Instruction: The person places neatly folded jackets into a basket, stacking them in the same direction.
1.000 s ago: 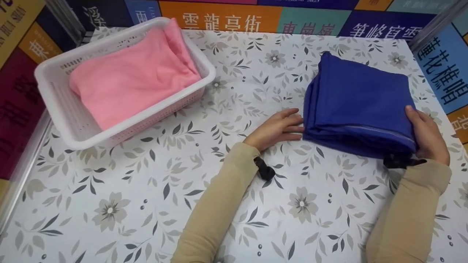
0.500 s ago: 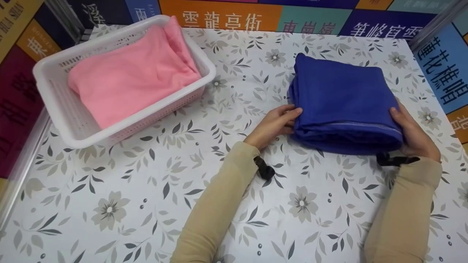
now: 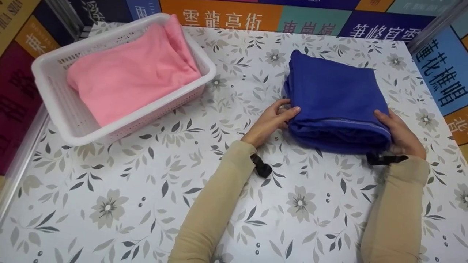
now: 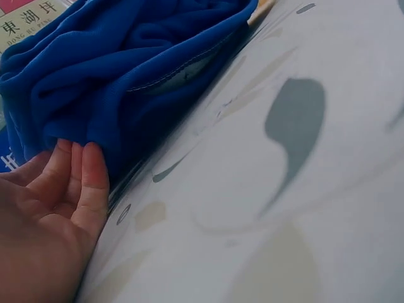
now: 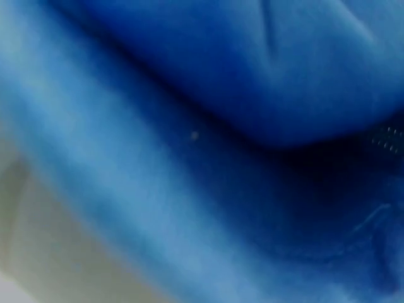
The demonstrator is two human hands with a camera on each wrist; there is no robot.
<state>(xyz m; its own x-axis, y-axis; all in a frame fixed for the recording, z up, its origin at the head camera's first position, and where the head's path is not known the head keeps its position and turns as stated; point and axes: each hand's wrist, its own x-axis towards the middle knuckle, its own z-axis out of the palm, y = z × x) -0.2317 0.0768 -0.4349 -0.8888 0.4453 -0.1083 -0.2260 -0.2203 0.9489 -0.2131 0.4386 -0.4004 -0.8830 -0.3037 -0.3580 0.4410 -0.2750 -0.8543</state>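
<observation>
A folded blue cloth (image 3: 336, 95), layered thick with a pale seam along its near side, is between my two hands on the right half of the table. My left hand (image 3: 268, 122) grips its left edge, thumb on top and fingers partly hidden beneath. At the opposite edge, my right hand (image 3: 404, 133) holds it with the thumb on top; the other fingers are mostly hidden. In the left wrist view, the fingertips (image 4: 93, 154) pinch the fabric's loose folds. Blurred blue fabric (image 5: 252, 76) fills most of the right wrist view, where no hand shows.
At the back left stands a white plastic basket (image 3: 80, 140) with a folded pink cloth (image 3: 128, 76) in it. A floral-patterned cover lies on the table (image 3: 234, 182). Panels with printed characters (image 3: 221, 16) border the back and sides.
The blue cloth has shifted left along with my right hand. My left hand, formerly with fingers stretched at the cloth's edge, now grips it. The basket has not visibly moved.
</observation>
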